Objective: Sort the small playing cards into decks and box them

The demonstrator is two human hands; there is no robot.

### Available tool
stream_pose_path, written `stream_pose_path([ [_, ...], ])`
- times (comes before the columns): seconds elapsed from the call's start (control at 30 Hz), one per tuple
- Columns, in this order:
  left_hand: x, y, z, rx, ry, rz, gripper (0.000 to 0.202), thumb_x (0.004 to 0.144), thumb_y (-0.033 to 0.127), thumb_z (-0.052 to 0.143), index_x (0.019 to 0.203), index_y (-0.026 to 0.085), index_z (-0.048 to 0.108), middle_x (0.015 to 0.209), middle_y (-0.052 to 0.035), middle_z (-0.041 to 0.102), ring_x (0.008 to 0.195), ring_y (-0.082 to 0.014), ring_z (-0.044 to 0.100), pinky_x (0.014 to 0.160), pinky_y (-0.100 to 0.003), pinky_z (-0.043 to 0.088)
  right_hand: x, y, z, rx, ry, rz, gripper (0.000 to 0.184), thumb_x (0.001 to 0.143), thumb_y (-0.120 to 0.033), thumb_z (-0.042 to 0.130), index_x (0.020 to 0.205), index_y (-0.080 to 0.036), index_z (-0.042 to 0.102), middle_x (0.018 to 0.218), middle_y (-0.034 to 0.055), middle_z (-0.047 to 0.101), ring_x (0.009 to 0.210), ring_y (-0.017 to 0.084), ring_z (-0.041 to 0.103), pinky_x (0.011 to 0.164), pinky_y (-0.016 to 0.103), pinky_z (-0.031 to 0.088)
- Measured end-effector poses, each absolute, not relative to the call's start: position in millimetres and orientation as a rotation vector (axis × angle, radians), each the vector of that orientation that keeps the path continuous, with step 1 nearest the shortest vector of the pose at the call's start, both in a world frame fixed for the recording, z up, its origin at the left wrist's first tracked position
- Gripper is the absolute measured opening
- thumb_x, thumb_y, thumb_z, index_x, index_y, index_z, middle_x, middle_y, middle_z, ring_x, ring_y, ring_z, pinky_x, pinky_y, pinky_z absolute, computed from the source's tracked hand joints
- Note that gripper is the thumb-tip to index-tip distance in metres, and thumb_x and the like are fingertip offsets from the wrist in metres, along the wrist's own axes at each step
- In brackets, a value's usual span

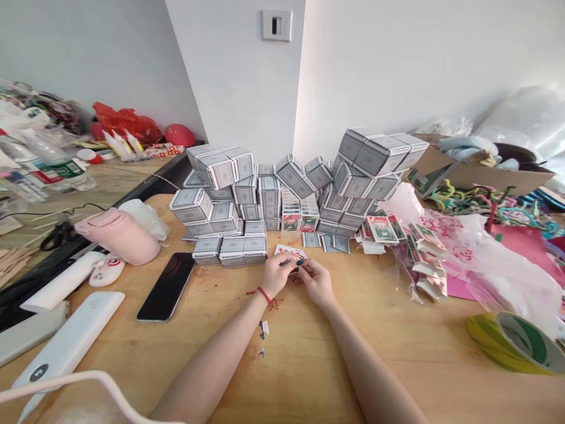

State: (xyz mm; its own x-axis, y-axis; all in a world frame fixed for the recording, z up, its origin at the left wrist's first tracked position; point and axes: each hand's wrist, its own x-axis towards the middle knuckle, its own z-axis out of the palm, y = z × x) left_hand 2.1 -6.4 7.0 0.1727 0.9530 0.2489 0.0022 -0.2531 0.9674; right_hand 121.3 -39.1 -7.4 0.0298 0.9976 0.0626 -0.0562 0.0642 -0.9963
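Observation:
My left hand (276, 275), with a red string bracelet at the wrist, meets my right hand (316, 282) above the middle of the table. Both hands are closed, fingertips pinched together around something small and dark that I cannot make out. Just behind the fingers lie white playing cards (282, 249) with red marks, partly covered by the hands. Small red threads (274, 304) and paper scraps (265, 327) lie close by on the wood. Beyond, stacked blocks of grey-backed playing cards (243, 250) stand around red and green card boxes (290, 222).
To the left are a black phone (166, 287), a white power bank (73, 338), and a pink tumbler (121, 235) on its side. On the right sit opened card boxes (426, 256), crumpled plastic (494, 259), yellow-green tape (514, 341) and a cardboard box (498, 176).

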Motion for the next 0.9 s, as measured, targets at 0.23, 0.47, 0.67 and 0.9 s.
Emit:
stream_pose_path([
  [0.23,5.7,-8.3,2.7,1.132,1.037,1.216,0.014,0.061,0.028,0.065,0.067,0.015,0.067,0.068,-0.0034,0.066,0.064,-0.016,0.058,0.06,-0.028,0.047,118.8,-41.0,-6.1,-1.186,-1.239,1.068,0.018,0.072,-0.038,0.054,0.074,-0.021,0.057,0.065,0.0015,0.06,0.057,0.016,0.057,0.057,0.03,0.05],
  [0.47,7.3,-6.4,5.5,0.867,1.008,1.175,0.019,0.054,0.027,0.07,0.065,0.012,0.067,0.059,-0.0021,0.064,0.053,-0.0123,0.054,0.049,-0.023,0.043,118.8,-42.8,-2.5,-1.226,-1.33,0.995,0.013,0.073,-0.033,0.052,0.07,-0.021,0.057,0.062,0.0009,0.062,0.055,0.017,0.058,0.057,0.029,0.048],
  [0.67,8.9,-8.8,7.2,0.8,1.015,1.159,0.021,0.052,0.028,0.072,0.065,0.012,0.067,0.058,-0.0031,0.064,0.05,-0.0128,0.054,0.046,-0.025,0.043,119.4,-45.6,-1.0,-1.285,-1.388,0.903,0.013,0.073,-0.031,0.05,0.069,-0.022,0.059,0.06,0.0007,0.062,0.055,0.018,0.059,0.056,0.029,0.046],
  [0.9,8.0,-4.3,-1.1,1.097,1.112,1.243,0.019,0.06,0.031,0.067,0.068,0.014,0.067,0.067,-0.0032,0.066,0.063,-0.0155,0.058,0.058,-0.026,0.046,119.5,-38.4,-13.3,-1.288,-1.283,0.935,0.016,0.07,-0.034,0.054,0.071,-0.02,0.061,0.063,0.0014,0.063,0.056,0.016,0.057,0.056,0.028,0.047],
])
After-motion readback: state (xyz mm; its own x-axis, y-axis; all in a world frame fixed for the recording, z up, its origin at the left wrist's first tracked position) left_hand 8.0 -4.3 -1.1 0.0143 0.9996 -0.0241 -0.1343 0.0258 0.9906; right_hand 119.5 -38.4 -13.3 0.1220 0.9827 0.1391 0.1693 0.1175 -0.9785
